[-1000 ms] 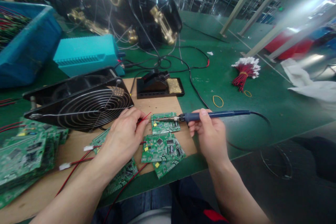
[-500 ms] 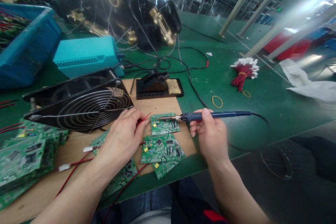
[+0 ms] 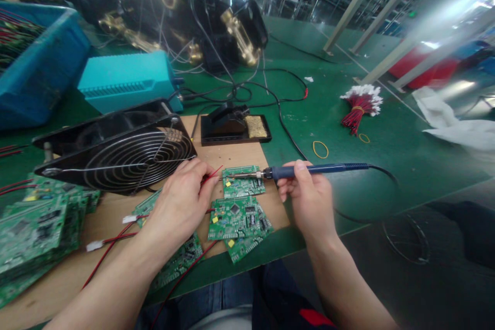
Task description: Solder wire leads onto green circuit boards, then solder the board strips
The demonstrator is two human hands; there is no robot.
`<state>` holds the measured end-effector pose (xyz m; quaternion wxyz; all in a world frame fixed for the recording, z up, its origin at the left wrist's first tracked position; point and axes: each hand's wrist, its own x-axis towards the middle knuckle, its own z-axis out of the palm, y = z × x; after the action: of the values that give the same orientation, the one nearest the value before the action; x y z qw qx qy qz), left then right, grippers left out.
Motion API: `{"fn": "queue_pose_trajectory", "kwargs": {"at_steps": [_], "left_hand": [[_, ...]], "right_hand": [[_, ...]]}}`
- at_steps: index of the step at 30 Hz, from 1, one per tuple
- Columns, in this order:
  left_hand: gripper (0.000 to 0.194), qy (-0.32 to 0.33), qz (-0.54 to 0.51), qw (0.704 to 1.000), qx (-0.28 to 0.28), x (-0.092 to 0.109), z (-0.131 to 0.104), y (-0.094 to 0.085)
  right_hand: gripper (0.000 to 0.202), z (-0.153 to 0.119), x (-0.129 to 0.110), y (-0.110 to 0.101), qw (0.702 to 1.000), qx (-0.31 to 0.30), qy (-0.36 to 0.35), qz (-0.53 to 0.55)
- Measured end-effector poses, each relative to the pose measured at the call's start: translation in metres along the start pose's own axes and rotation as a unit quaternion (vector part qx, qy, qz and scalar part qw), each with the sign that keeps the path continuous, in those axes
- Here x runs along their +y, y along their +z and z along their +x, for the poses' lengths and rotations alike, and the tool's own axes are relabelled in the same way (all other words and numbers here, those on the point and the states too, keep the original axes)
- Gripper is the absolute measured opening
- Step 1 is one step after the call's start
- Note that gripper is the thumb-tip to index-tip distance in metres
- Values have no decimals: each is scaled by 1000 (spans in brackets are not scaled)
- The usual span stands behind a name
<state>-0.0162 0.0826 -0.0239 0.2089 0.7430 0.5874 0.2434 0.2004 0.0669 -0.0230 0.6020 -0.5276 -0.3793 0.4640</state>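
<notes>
Between its thumb and fingers, my left hand (image 3: 187, 188) pinches a red wire (image 3: 212, 174) at the left edge of the upper green circuit board (image 3: 244, 183). My right hand (image 3: 309, 193) grips a blue soldering iron (image 3: 320, 169), whose metal tip points left over that board's upper left part. Just below lies another board (image 3: 235, 216), overlapping one more. Red and black wires with a white connector (image 3: 130, 219) stick out beside my left forearm, which partly covers further boards (image 3: 181, 263).
Behind my left hand stand a black fan (image 3: 147, 160), a teal box (image 3: 127, 80) and an iron stand with sponge (image 3: 257, 127). Stacked boards (image 3: 34, 232) and a blue bin (image 3: 46, 72) are left. Bundled red wires (image 3: 356, 113) and a rubber band (image 3: 320, 149) lie right.
My right hand and the soldering iron have shifted very slightly left. My left hand stays in place with the red wire.
</notes>
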Motion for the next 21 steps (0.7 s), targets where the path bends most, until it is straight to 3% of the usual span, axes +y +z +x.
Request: {"fn": "queue_pose_trajectory", "kwargs": {"at_steps": [21], "left_hand": [[27,0,1,1000,9,-1,0,0]], "right_hand": [[38,2,-3,1,1000,26,4,11]]}}
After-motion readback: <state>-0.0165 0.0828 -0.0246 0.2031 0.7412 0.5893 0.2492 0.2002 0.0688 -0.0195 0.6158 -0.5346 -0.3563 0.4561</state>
